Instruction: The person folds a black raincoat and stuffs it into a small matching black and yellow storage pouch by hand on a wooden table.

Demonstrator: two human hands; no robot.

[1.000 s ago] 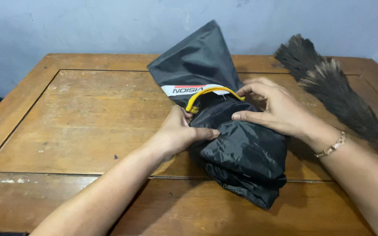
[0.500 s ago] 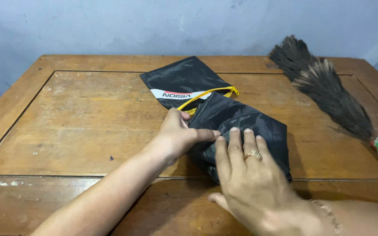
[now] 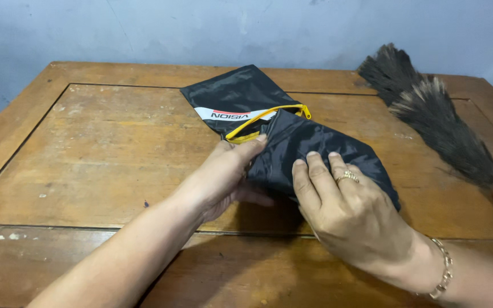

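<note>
A worn wooden table stands against a pale blue-grey wall. The left hand grips the near-left edge of a folded black fabric bundle, thumb on top. The right hand lies flat, fingers spread, pressing the bundle down. The bundle's long axis runs from near right toward far left, its end tucked into the yellow-zippered mouth of a black pouch at the table's middle. A feather duster lies well apart, far right.

Left hand lies on its side, fingers curled forward; right hand rests flat, palm down, fingers spread.
</note>
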